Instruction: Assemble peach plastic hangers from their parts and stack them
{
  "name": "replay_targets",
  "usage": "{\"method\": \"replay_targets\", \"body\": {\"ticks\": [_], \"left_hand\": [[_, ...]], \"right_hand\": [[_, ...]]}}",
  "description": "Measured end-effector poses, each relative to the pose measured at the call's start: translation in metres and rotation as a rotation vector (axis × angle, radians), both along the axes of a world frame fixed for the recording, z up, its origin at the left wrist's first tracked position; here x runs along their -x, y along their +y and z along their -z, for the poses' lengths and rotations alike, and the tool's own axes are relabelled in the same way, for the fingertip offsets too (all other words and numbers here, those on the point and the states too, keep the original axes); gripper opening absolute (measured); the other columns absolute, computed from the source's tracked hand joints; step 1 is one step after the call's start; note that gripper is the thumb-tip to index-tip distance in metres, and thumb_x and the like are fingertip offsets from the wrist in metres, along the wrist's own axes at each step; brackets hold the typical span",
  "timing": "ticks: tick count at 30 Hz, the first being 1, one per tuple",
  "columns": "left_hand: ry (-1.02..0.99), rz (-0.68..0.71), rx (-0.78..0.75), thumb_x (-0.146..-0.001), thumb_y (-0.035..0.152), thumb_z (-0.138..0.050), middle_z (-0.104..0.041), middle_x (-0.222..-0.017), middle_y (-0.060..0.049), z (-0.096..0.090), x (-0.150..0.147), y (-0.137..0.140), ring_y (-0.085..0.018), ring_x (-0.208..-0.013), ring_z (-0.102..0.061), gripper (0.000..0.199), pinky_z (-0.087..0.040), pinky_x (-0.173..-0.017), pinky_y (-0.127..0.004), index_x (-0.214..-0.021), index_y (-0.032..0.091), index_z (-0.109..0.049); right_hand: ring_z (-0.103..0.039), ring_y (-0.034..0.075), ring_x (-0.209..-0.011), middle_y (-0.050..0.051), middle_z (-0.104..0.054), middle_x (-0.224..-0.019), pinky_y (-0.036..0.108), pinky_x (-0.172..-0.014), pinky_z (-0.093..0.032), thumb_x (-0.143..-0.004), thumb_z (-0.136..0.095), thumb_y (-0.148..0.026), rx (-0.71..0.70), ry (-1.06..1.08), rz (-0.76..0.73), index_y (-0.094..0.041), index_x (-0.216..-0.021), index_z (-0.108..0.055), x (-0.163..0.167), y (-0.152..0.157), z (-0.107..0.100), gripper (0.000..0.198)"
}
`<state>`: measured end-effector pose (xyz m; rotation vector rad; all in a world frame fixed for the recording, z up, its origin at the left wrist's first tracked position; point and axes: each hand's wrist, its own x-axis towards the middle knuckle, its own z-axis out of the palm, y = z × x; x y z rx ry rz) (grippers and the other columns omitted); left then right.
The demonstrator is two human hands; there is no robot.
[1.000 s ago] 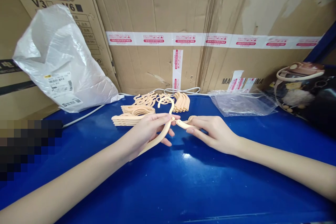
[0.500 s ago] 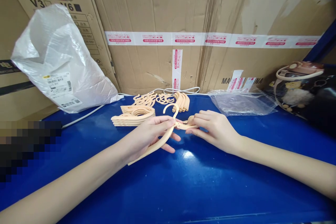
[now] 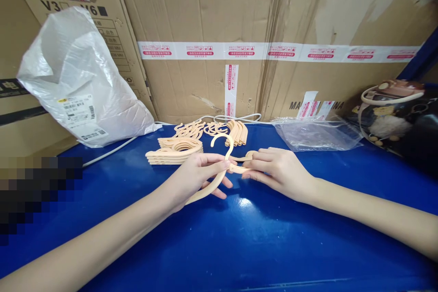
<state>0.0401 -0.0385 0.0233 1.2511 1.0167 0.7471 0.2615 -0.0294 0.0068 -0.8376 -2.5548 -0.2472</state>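
A cream plastic clothes hanger (image 3: 216, 183) is held between my two hands above the blue table, its hook pointing up. My left hand (image 3: 196, 173) pinches it just below the hook between thumb and index finger, the other fingers loosely spread beneath. One curved arm of the hanger slopes down across my left palm. On the other side, my right hand (image 3: 277, 169) grips the second arm, whose outer part is hidden by the fingers. Behind my left hand sits a neat stack of hanger pieces (image 3: 171, 157).
At the back of the blue table (image 3: 260, 237) lie loose hooks (image 3: 190, 129) and a row of curved hanger arms (image 3: 237, 132). A white plastic bag (image 3: 82, 77) leans at the left against cardboard boxes (image 3: 201, 13). A clear bag (image 3: 315, 134) and a drink bottle (image 3: 386, 109) are at the right.
The hanger has turned slightly in my hands; its lower left arm has drawn up toward my left palm, and its right arm now tilts a little downward. Both hands keep their hold.
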Motion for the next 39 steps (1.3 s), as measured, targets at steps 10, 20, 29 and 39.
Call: {"method": "replay_targets", "body": {"ticks": [10, 20, 29, 39], "left_hand": [[0.034, -0.022, -0.002, -0.081, 0.029, -0.068, -0.067, -0.063, -0.004, -0.001, 0.0006, -0.0021, -0.014, -0.058, -0.064, 0.024, -0.057, -0.055, -0.025, -0.097, 0.012, -0.073], [0.114, 0.096, -0.13, -0.079, 0.043, -0.065, -0.065, -0.076, -0.005, 0.0064, -0.0011, 0.0029, -0.013, -0.052, -0.062, 0.034, -0.052, -0.041, -0.023, -0.088, 0.01, -0.067], [0.206, 0.167, -0.23, -0.083, 0.049, -0.054, -0.064, -0.074, -0.005, 0.007, 0.0005, 0.0041, -0.009, -0.046, -0.056, 0.039, -0.043, -0.035, -0.018, -0.08, 0.011, -0.063], [0.313, 0.199, -0.294, -0.088, 0.051, -0.046, -0.058, -0.063, -0.001, 0.007, 0.0014, -0.0009, -0.008, -0.041, -0.046, 0.042, -0.036, -0.036, -0.018, -0.072, 0.014, -0.06]], "right_hand": [[-0.055, 0.012, -0.061, 0.002, -0.063, -0.069, 0.024, -0.058, -0.035, -0.1, -0.037, -0.04, 0.029, -0.002, -0.02, -0.017, -0.084, -0.069, 0.0021, -0.007, -0.0015, 0.042], [-0.056, 0.011, -0.058, 0.002, -0.063, -0.066, 0.022, -0.056, -0.033, -0.1, -0.037, -0.039, 0.075, -0.027, 0.003, -0.016, -0.077, -0.066, 0.002, -0.0103, 0.0009, 0.043], [-0.054, 0.01, -0.056, 0.001, -0.064, -0.066, 0.022, -0.055, -0.032, -0.099, -0.039, -0.04, 0.154, -0.003, 0.002, -0.017, -0.075, -0.065, 0.0016, -0.0091, -0.0006, 0.042], [-0.054, 0.01, -0.057, 0.0, -0.063, -0.066, 0.022, -0.055, -0.032, -0.099, -0.039, -0.04, 0.173, 0.01, -0.014, -0.018, -0.079, -0.066, 0.0014, -0.0083, -0.0016, 0.04]]}}
